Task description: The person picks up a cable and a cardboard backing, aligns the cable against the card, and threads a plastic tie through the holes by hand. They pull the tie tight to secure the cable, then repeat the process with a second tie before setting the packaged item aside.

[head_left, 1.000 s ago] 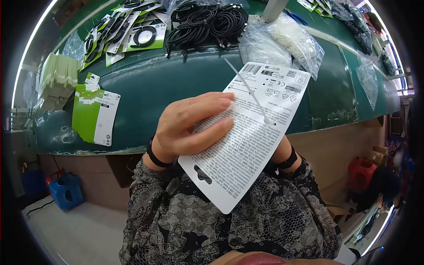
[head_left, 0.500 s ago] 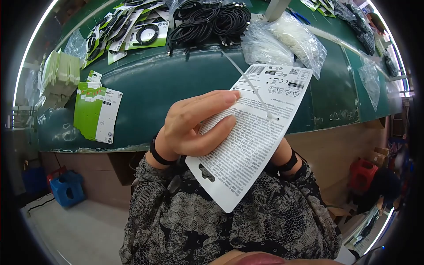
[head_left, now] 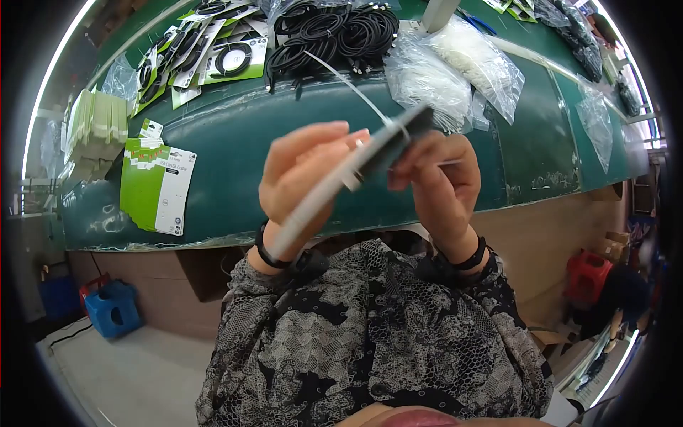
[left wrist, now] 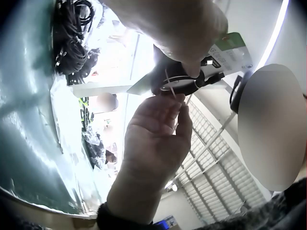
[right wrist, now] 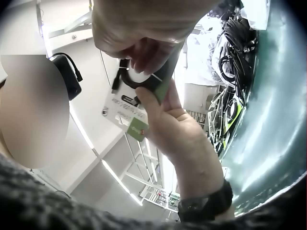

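My left hand [head_left: 306, 171] grips the printed card [head_left: 309, 210], which is turned nearly edge-on. In the right wrist view, the left thumb lies on the front of the card [right wrist: 125, 108], beside a coiled black cable [right wrist: 156, 82]. A thin white tie [head_left: 348, 84] sticks out from the card's back towards the table. The right hand [head_left: 447, 183] is at the card's front side; in the left wrist view its fingertips pinch a white tie strip [left wrist: 171, 81] that crosses the coil.
Green-and-white cards [head_left: 146, 192] lie on the green table [head_left: 235, 142] at left, near a card stack [head_left: 96, 128]. Behind are carded cables [head_left: 231, 60], loose black cables [head_left: 331, 35] and clear bags of white ties [head_left: 434, 82]. A blue stool [head_left: 112, 309] stands below at left.
The card has turned from showing its printed back to nearly edge-on. My right hand, mostly hidden behind it before, now shows at its right, and the tie's tail has shifted left.
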